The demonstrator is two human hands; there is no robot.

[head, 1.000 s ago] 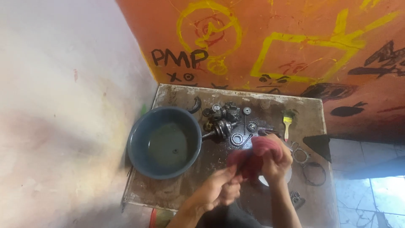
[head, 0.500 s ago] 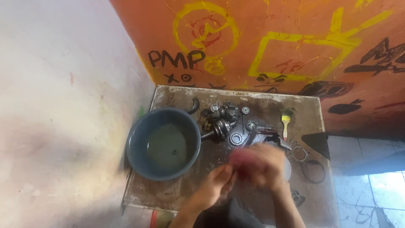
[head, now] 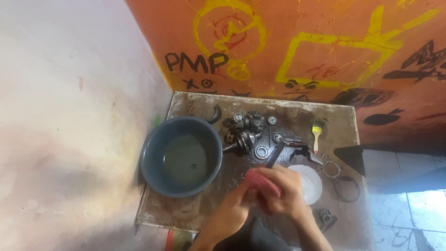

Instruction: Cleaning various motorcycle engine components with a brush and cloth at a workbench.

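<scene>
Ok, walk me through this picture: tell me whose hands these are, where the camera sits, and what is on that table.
The camera sits on the person's head and looks down, so both hands are their own. The left hand and right hand meet around a red cloth, with a dark metal part sticking out above it. They work over a stained table in a corner. On it stand a blue-grey basin with murky liquid, a cluster of metal engine parts, a yellow-handled brush, a white round lid and some rings.

matt cloth rag (head: pixel 262 181), greasy metal parts (head: pixel 251 132)
</scene>
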